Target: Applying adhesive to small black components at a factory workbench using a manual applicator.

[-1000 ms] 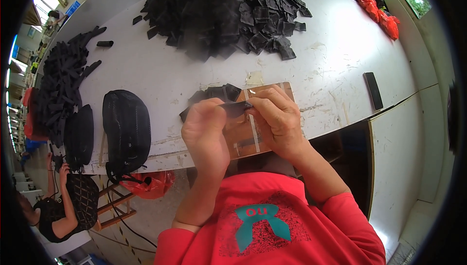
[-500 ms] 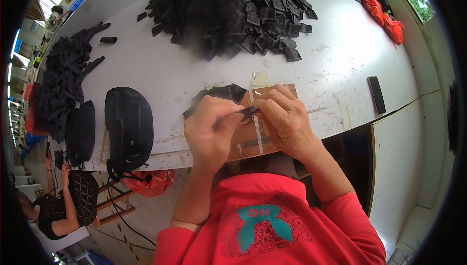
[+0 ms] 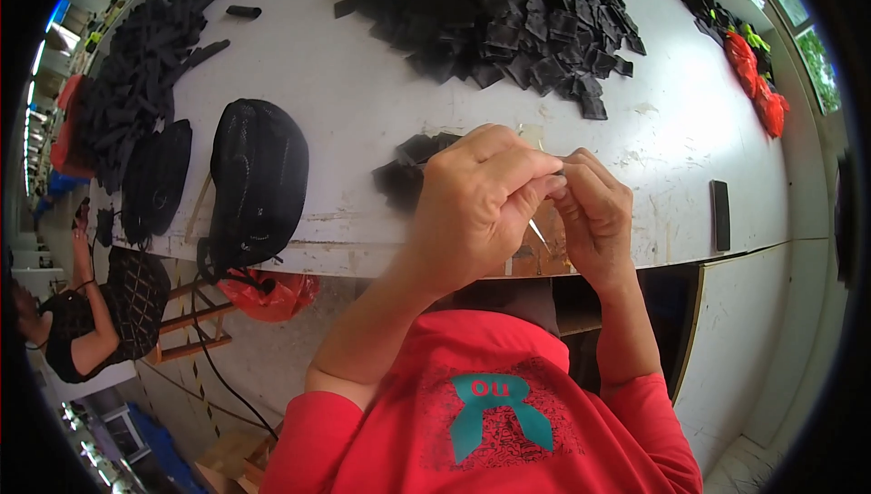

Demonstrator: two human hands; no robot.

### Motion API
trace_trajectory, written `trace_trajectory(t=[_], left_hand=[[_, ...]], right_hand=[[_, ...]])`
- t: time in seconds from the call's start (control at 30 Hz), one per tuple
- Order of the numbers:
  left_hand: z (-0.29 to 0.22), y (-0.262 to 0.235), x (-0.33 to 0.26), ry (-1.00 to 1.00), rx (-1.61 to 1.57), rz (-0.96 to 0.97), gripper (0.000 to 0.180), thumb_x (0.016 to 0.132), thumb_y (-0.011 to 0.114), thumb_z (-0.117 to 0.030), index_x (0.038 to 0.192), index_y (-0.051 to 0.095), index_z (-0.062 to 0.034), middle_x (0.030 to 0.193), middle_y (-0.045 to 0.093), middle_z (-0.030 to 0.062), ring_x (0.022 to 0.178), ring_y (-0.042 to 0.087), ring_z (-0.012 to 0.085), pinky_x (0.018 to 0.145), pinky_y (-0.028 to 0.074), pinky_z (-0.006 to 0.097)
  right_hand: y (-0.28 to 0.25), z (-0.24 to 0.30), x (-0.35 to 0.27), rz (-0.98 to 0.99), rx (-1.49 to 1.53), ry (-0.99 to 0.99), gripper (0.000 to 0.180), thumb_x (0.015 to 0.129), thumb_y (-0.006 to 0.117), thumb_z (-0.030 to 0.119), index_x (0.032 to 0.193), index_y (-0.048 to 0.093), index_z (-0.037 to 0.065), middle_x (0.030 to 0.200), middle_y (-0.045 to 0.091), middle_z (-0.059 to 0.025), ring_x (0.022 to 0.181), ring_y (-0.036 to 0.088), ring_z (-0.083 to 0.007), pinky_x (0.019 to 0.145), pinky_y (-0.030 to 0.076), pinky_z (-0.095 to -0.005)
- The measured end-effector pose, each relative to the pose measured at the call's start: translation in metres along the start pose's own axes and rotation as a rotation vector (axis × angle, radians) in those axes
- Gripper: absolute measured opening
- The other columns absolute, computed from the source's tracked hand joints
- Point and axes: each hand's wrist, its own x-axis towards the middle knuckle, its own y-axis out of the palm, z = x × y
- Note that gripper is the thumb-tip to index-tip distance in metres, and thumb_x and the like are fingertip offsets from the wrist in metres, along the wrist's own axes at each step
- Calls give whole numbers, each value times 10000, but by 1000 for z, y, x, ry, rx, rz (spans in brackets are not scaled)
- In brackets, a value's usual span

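Note:
My left hand (image 3: 485,199) and my right hand (image 3: 594,213) meet fingertip to fingertip above a brown board (image 3: 522,265) at the table's front edge. Both are closed in a pinch around a small black fabric piece (image 3: 561,174), of which only a dark sliver shows; the fingers hide the rest. Just left of my left hand, several black fabric pieces (image 3: 399,181) lie in a small heap, partly covered by that hand. A thin white strip (image 3: 540,233) shows on the board below the fingertips.
A large pile of black fabric pieces (image 3: 535,27) spreads across the far table. To the left lie black pouches (image 3: 259,181) and a heap of dark strips (image 3: 136,77). A black bar (image 3: 720,215) lies at right, red bags (image 3: 753,81) beyond. Another person (image 3: 82,313) sits far left.
The view has shifted, so the table's contents appear farther right and higher. My pinched hands have moved right over the board and closed tighter, covering most of the black fabric piece.

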Motion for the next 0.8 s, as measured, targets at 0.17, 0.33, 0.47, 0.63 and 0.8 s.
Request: trace_trajectory(t=[0.17, 0.33, 0.47, 0.63, 0.8], left_hand=[[8, 1, -8, -46, -114, -6, 97, 719, 624, 29, 810, 616, 0, 695, 583, 75, 600, 558, 141, 535, 446, 225], [25, -3, -22, -179, -142, -1, 107, 786, 553, 12, 873, 614, -1, 831, 598, 77, 686, 540, 103, 622, 443, 212], [101, -45, -71, -558, 459, -187, 290, 764, 544, -28, 1053, 551, -9, 885, 577, 101, 703, 534, 155, 619, 441, 250], [154, -68, -95, -643, 711, 210, 197, 706, 623, -111, 848, 551, 5, 911, 539, 179, 900, 492, 339, 738, 405, 401], [147, -73, -91, -545, 700, -246, 159, 723, 622, -109, 765, 535, 17, 698, 565, 180, 611, 535, 345, 577, 425, 384]], right_hand=[[8, 2, 0, -85, -124, -123, 157, 694, 571, -20, 848, 544, -1, 684, 516, -90, 607, 487, -248, 510, 387, -326], [-1, 3, 2, -9, -364, -149, 154, 664, 581, -33, 805, 544, 18, 697, 537, -89, 568, 504, -211, 447, 383, -274], [-32, 19, -21, -533, 394, 256, 195, 880, 447, 120, 803, 542, -32, 610, 499, -28, 523, 433, -70, 467, 338, -213], [-39, 2, -133, -470, 87, 652, 270, 824, 440, 103, 567, 404, 30, 520, 377, 19, 469, 325, -40, 426, 232, -221], [-14, -43, -256, -121, -391, 936, 184, 823, 506, 100, 666, 511, 6, 524, 461, -97, 459, 458, -199, 447, 330, -326]])
